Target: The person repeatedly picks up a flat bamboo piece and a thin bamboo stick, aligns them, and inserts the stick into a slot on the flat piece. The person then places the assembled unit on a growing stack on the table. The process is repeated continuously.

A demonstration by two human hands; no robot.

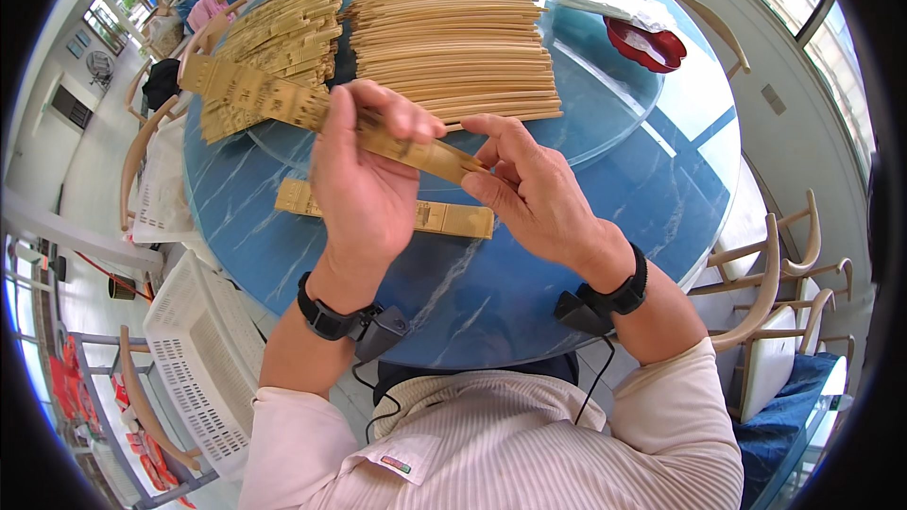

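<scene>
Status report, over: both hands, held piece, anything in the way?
Left hand gripping flat bamboo piece. Right hand pinching its right end. Possible obstacle: second bamboo strip on blue table, partly behind left hand.

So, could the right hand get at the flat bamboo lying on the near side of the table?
Probably yes: the right end of the flat bamboo lies uncovered close by, though the right hand would first have to release the held bamboo.

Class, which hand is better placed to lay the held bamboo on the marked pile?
Probably the left hand: it grips the bamboo near its middle, closer to the marked pile; the right hand holds the right end.
</scene>
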